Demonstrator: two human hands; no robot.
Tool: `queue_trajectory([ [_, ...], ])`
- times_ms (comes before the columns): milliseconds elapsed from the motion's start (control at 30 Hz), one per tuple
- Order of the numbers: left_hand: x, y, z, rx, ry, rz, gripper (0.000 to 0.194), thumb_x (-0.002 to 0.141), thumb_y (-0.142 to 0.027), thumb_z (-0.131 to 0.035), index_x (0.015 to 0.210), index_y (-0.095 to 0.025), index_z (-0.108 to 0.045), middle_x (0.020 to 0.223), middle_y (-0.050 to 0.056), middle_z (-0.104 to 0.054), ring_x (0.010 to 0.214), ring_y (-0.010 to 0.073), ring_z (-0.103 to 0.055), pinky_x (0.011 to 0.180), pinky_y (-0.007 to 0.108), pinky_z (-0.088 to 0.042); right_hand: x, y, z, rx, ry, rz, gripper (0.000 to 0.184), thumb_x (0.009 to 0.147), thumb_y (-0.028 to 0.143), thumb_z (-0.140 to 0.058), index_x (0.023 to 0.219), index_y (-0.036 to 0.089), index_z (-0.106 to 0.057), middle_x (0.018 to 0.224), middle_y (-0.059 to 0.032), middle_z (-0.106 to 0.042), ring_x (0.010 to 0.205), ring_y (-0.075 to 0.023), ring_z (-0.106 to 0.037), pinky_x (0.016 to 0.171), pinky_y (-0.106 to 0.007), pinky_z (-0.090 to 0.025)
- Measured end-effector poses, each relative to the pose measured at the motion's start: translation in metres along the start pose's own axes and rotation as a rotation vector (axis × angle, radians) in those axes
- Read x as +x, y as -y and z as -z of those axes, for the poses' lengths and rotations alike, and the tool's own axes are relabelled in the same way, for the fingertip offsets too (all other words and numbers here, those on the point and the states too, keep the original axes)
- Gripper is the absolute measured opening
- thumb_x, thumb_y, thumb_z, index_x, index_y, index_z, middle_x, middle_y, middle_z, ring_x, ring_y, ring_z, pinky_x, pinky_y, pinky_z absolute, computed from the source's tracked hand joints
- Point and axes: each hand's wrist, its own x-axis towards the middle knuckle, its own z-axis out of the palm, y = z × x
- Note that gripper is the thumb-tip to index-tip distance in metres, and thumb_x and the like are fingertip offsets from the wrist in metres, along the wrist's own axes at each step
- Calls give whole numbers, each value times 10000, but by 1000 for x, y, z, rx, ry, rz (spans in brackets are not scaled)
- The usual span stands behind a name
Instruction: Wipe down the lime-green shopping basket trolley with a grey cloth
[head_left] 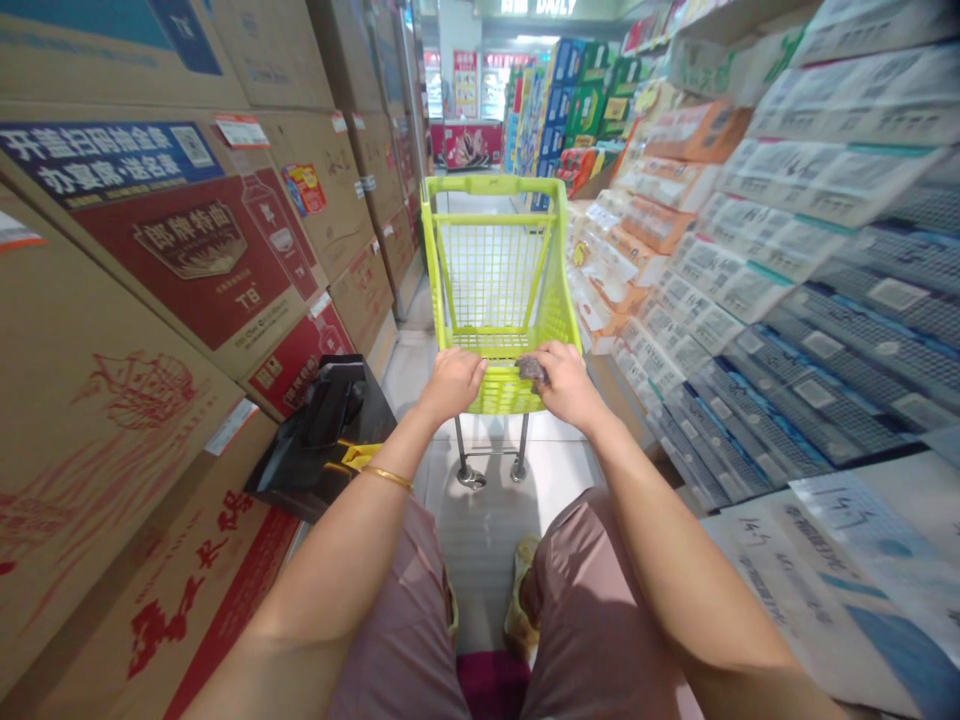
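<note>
Shopping cart (491,392), yellow-green, stands on the tiled floor (559,455) between stacked cartons (199,255) and stacked packs (787,235). The left hand (454,382) is curled around its near edge by the left corner; the right hand (565,384) grips near the right corner, a small dark item (531,369) against its fingers.

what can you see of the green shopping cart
The yellow-green shopping cart has a latticed, plastic-looking basket on grey, metallic-looking legs; two casters show. It stands upright on the pale tiled floor, directly ahead. The left hand and right hand grip its near edge, one toward each end.
</note>
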Motion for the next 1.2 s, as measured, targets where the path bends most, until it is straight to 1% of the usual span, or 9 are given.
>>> queue_trajectory([
  [133, 1, 1, -1, -10, -4, 10, 328, 924, -272, -316, 684, -187, -522, 760, 61, -614, 806, 202, -511, 810, 366, -367, -6, -22, 8, 5, -52, -62, 370, 765, 139, -490, 1094, 215, -641, 1078, -83, -572, 1004, -248, -453, 863, -383, -356],
  [233, 2, -1, -3, -4, -22, 30, 326, 919, -271, -317, 679, -188, -521, 752, 59, -610, 800, 202, -509, 803, 370, -367, -6, -22, 7, 15, -83, -79, 359, 771, 162, -489, 1087, 223, -648, 1060, -89, -570, 991, -259, -444, 854, -399, -356],
  [367, 2, -3, -5, 20, -34, 49, 319, 912, -270, -312, 704, -183, -537, 777, 74, -617, 820, 219, -512, 801, 389, -368, -1, 8, -4, -17, -13, -17, 421, 767, 134, -480, 1160, 220, -604, 1115, -105, -532, 1013, -263, -414, 855, -397, -350],
  [500, 1, -3, -5, 19, -26, 44, 190, 833, -165, -386, 762, -175, -562, 822, 83, -625, 864, 227, -516, 811, 385, -370, 8, 45, -19, -65, 39, 68, 526, 729, 74, -471, 1240, 186, -534, 1164, -127, -498, 1011, -272, -392, 857, -410, -340],
  [600, 0, -1, -4, -4, -17, 40, 177, 783, -119, -406, 789, -176, -574, 833, 81, -624, 874, 225, -516, 817, 381, -374, 12, 54, -24, -71, 37, 71, 563, 713, 54, -466, 1259, 181, -512, 1170, -131, -493, 1013, -278, -387, 852, -416, -340],
  [800, 0, 2, -4, 21, -19, 19, 213, 852, -180, -363, 771, -179, -560, 821, 83, -612, 866, 222, -512, 818, 382, -374, 12, 37, -18, -41, 47, 111, 501, 753, 95, -474, 1235, 216, -539, 1168, -103, -519, 1031, -264, -407, 862, -391, -353],
  [933, 2, 2, -3, 23, -20, 19, 306, 912, -265, -314, 712, -187, -533, 776, 74, -605, 828, 213, -510, 811, 379, -369, 8, 19, -9, -39, 25, 76, 426, 767, 124, -494, 1175, 207, -583, 1133, -94, -547, 1014, -253, -432, 864, -374, -367],
  [1100, 3, 10, 0, 8, -1, 13, 323, 915, -284, -315, 672, -193, -508, 756, 64, -606, 814, 208, -508, 804, 372, -364, 1, -7, 4, -32, 14, 39, 336, 809, 188, -502, 1127, 215, -606, 1105, -84, -557, 1006, -242, -455, 877, -367, -376],
  [1200, 3, 18, 2, -10, -1, 11, 321, 910, -281, -317, 662, -195, -503, 752, 61, -603, 817, 207, -507, 804, 370, -363, -1, -11, 7, -35, 13, 46, 321, 816, 197, -494, 1116, 209, -607, 1088, -90, -553, 1010, -243, -458, 870, -368, -381],
])
